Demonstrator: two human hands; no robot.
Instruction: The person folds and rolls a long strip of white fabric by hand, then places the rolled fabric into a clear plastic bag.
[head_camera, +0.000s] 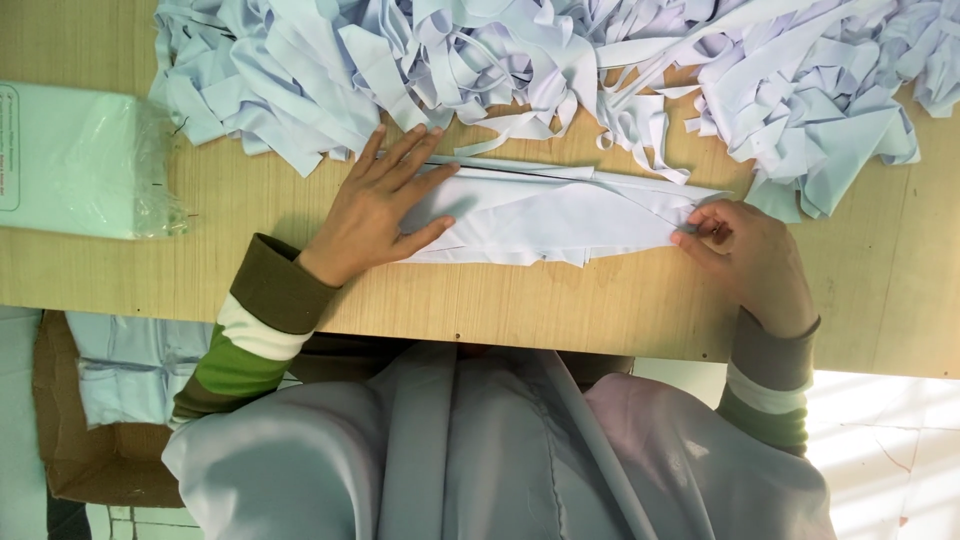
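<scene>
A flat pale blue fabric piece (555, 215) lies on the wooden table (600, 310) in front of me. My left hand (378, 205) rests flat on its left end, fingers spread and pressing down. My right hand (745, 255) pinches the right tip of the same piece between thumb and fingers. Both arms wear sleeves striped brown, white and green.
A large heap of pale blue fabric strips (540, 60) covers the far side of the table. A plastic-wrapped pale green package (70, 160) sits at the left. Below the table's near edge, a cardboard box (95, 440) holds folded pale fabric.
</scene>
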